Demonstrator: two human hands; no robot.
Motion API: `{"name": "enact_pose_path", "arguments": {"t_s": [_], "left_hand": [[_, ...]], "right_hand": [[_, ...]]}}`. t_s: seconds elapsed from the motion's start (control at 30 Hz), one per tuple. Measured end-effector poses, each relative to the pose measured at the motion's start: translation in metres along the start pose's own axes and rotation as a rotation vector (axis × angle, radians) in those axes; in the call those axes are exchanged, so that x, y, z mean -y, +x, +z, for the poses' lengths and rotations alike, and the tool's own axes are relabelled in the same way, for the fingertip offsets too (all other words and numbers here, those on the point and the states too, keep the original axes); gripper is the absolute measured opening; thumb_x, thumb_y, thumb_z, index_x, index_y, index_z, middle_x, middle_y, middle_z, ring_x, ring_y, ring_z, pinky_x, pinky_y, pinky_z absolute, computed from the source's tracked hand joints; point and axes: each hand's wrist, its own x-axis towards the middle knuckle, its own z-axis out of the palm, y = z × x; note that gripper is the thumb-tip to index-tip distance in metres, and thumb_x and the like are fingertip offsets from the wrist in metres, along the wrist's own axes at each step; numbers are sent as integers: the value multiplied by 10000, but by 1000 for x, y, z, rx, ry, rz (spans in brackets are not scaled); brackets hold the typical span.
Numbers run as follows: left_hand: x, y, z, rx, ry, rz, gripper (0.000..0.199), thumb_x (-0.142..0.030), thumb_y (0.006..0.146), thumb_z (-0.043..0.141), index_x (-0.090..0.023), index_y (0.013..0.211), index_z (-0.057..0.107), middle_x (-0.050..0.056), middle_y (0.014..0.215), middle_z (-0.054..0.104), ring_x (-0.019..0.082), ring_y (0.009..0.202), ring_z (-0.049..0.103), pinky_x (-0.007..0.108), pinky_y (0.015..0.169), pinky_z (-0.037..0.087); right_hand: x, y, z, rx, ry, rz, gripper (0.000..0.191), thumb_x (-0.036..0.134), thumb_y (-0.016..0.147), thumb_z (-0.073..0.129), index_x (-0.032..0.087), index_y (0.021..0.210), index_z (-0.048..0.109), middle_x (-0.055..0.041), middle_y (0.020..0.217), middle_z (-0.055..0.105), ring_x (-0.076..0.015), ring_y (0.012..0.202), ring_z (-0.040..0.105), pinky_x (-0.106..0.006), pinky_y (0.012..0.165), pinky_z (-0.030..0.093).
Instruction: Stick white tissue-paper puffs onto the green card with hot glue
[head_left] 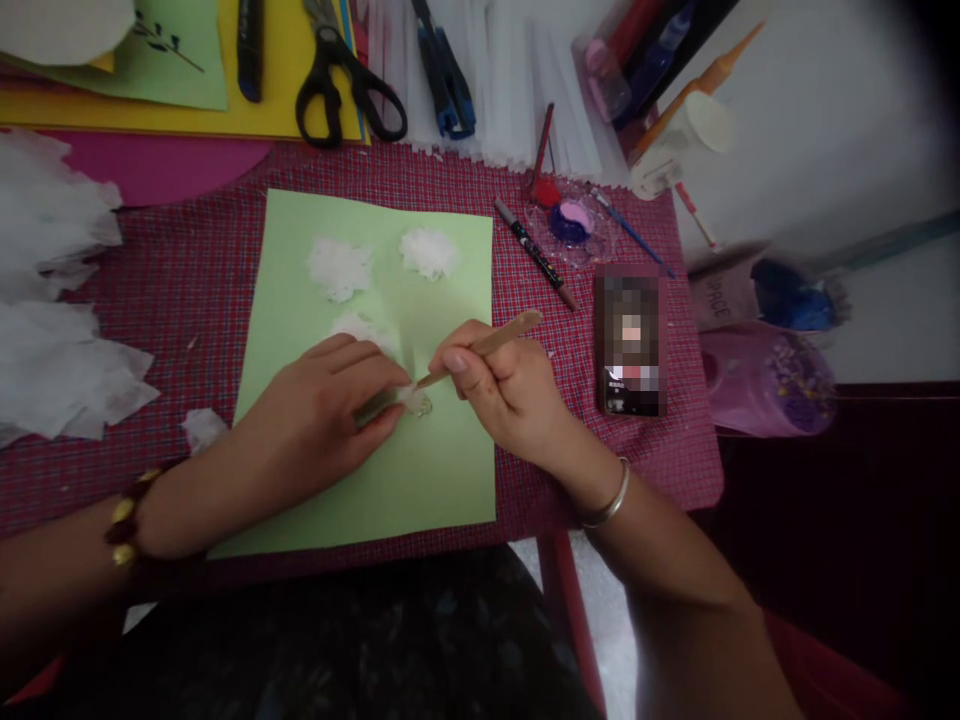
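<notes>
A light green sheet (pixel 450 470) lies on the red checked cloth (pixel 180 260). White tissue puffs show on its upper half, one at the left (pixel 340 268) and another at the right (pixel 429 252); a third (pixel 364 330) is partly hidden behind my left hand (pixel 330 405). That hand pinches a small white tissue piece (pixel 412 395) over a shiny wet-looking patch (pixel 424 408) on the sheet. My right hand (pixel 502 385) is closed round a flat wooden stick (pixel 506 335), whose lower tip meets the tissue piece beside my left fingertips.
Tissue piles (pixel 67 370) lie at the left. Black scissors (pixel 349 85), a marker (pixel 250 50) and a blue-black tool (pixel 446 80) are at the back. Rightward are a pen (pixel 536 255), a paint dish (pixel 611 235), a brush (pixel 637 238) and a phone (pixel 630 390).
</notes>
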Motion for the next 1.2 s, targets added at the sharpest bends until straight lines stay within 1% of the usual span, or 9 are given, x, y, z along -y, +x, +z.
{"name": "enact_pose_path", "arguments": {"t_s": [0.27, 0.43, 0.53, 0.63, 0.77, 0.93, 1.0, 1.07, 1.2], "left_hand": [[2, -3, 1, 89, 18, 22, 178, -185, 940, 515, -210, 794, 614, 35, 794, 660, 215, 786, 595, 345, 747, 454], [0, -4, 2, 51, 26, 35, 129, -176, 933, 548, -166, 999, 658, 58, 823, 639, 228, 799, 592, 348, 725, 461], [-3, -1, -2, 9, -39, 50, 100, -185, 939, 577, -182, 931, 676, 44, 812, 634, 198, 793, 600, 317, 709, 470], [-8, 6, -10, -39, -186, -128, 127, -180, 902, 603, -194, 786, 653, 17, 790, 639, 152, 749, 604, 274, 671, 466], [-13, 9, -18, -13, -332, -406, 122, -227, 845, 650, -203, 725, 656, -18, 723, 631, 117, 645, 553, 259, 580, 412], [-11, 7, -14, 69, -462, -548, 147, -326, 827, 683, -204, 746, 686, -20, 724, 661, 130, 676, 587, 248, 597, 428], [-10, 6, -12, 68, -479, -547, 150, -327, 848, 668, -199, 772, 682, -19, 719, 657, 131, 667, 586, 244, 589, 427], [-9, 4, -10, 46, -404, -481, 133, -297, 880, 642, -197, 798, 673, -18, 738, 654, 125, 657, 575, 242, 587, 423], [-4, -7, -7, -12, -56, -190, 121, -257, 937, 595, -225, 852, 675, 4, 815, 629, 158, 760, 568, 277, 643, 407]], "right_hand": [[13, -3, -2, -193, 85, 51, 373, 442, 1045, 417, 232, 832, 640, 13, 704, 605, -131, 712, 628, -279, 694, 509], [10, -2, -5, -209, 104, 66, 378, 461, 1035, 445, 221, 824, 648, 19, 690, 609, -116, 670, 613, -268, 654, 507], [6, -1, -7, -244, 115, 58, 394, 484, 1033, 442, 211, 836, 645, 35, 649, 575, -94, 581, 559, -250, 583, 475], [5, -1, -8, -278, 148, 34, 381, 456, 1038, 450, 211, 826, 651, 46, 622, 548, -79, 530, 518, -238, 538, 443], [5, 1, -8, -336, 264, -4, 316, 380, 1029, 515, 215, 813, 677, 52, 593, 518, -71, 499, 492, -233, 495, 413], [5, 2, -8, -331, 229, 26, 358, 417, 1035, 476, 215, 797, 651, 57, 571, 492, -73, 490, 497, -225, 494, 426], [4, 1, -8, -308, 190, 40, 375, 452, 1035, 456, 216, 810, 641, 54, 590, 495, -73, 507, 512, -226, 516, 440], [4, 1, -8, -293, 167, 55, 385, 481, 1032, 445, 217, 830, 638, 53, 595, 496, -77, 523, 522, -229, 533, 451], [4, 0, -9, -281, 152, 53, 397, 501, 1031, 435, 214, 844, 636, 47, 614, 513, -81, 546, 531, -234, 555, 459]]}}
